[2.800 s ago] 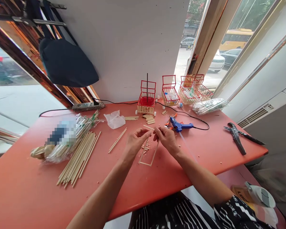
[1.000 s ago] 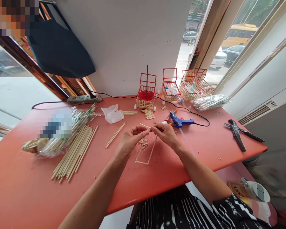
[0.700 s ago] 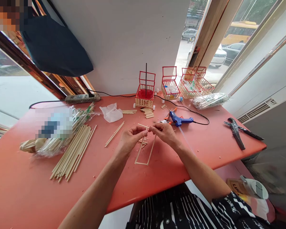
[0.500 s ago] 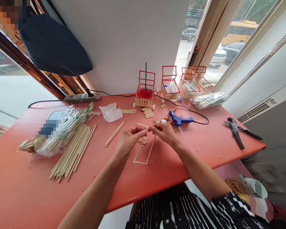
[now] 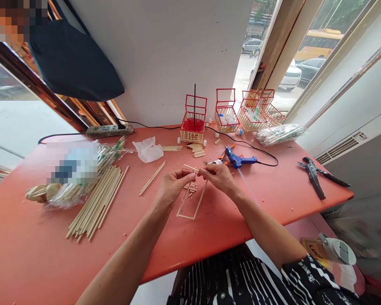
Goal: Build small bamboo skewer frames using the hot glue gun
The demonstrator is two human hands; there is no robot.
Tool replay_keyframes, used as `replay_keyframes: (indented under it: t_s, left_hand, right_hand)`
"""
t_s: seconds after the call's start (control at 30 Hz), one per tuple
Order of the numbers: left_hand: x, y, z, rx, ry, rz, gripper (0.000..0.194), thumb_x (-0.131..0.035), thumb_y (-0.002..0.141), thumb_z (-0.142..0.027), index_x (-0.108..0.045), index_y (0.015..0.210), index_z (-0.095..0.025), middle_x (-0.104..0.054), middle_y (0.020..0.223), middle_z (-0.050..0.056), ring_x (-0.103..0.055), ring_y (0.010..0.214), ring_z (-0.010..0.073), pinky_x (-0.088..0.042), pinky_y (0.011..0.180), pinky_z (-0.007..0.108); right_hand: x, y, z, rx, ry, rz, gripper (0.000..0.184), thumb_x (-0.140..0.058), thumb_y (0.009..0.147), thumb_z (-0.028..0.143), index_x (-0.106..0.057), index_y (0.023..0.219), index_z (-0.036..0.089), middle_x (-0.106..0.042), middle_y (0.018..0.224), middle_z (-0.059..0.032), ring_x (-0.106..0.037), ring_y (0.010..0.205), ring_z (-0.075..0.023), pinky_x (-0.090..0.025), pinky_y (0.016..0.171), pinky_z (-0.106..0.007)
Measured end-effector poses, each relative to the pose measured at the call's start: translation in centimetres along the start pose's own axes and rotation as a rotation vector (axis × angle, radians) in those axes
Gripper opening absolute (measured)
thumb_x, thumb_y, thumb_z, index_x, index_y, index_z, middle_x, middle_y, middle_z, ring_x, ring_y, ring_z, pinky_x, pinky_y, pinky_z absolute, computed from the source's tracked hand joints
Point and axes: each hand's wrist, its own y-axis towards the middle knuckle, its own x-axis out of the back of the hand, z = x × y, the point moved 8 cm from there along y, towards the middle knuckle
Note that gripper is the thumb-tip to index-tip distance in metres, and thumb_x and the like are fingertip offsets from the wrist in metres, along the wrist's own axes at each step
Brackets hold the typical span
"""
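Both my hands pinch a slim frame of pale wooden sticks (image 5: 186, 217) at its far end. Its long sides run back toward me, joined by a short crosspiece at the near end. My left hand (image 5: 174, 183) is closed on the left far corner, thumb and forefinger together. Just to its right, my right hand (image 5: 219, 174) closes on the other far corner, its fingertips nearly meeting the left ones. A further stick end shows above the fingertips. Below the hands, small stick offcuts and crumbs (image 5: 191, 189) lie on the table.
A blue glue gun (image 5: 239, 159) lies right of my hands, pliers (image 5: 314, 176) farther right. Loose sticks (image 5: 97, 203) and wrapped bundles lie left. Behind stand a stick basket (image 5: 193, 132) with red trim and similar baskets (image 5: 227, 118). A plastic bag (image 5: 147, 150) rests on the red table (image 5: 165, 258).
The near end of the stick frame has shifted very slightly left. Both hands keep their pinch in the same place.
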Motion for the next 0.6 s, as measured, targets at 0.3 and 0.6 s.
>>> replay_keyframes:
  t_s: [0.3,0.6]
  left_hand:
    - [-0.04,-0.15,-0.29,0.009,0.002,0.002,0.027,-0.082,0.067,-0.039,-0.077,0.078,-0.016,-0.071,0.071,0.004,-0.064,0.071,0.0167,-0.053,0.06,0.025]
    - [-0.29,-0.18,-0.07,0.026,-0.025,0.046,0.034,-0.082,0.067,-0.045,-0.077,0.083,-0.015,-0.069,0.076,0.003,-0.064,0.071,0.0162,-0.054,0.06,0.026]
  right_hand:
    - [0.1,-0.01,0.23,-0.009,-0.002,-0.001,0.029,-0.059,0.094,0.035,-0.077,0.081,0.016,-0.064,0.066,-0.0003,-0.057,0.065,-0.0117,-0.04,0.061,-0.023]
    - [-0.05,0.28,-0.1,-0.037,0.026,0.062,0.031,-0.056,0.094,0.034,-0.079,0.085,0.015,-0.067,0.068,-0.0017,-0.058,0.064,-0.0115,-0.041,0.061,-0.022]
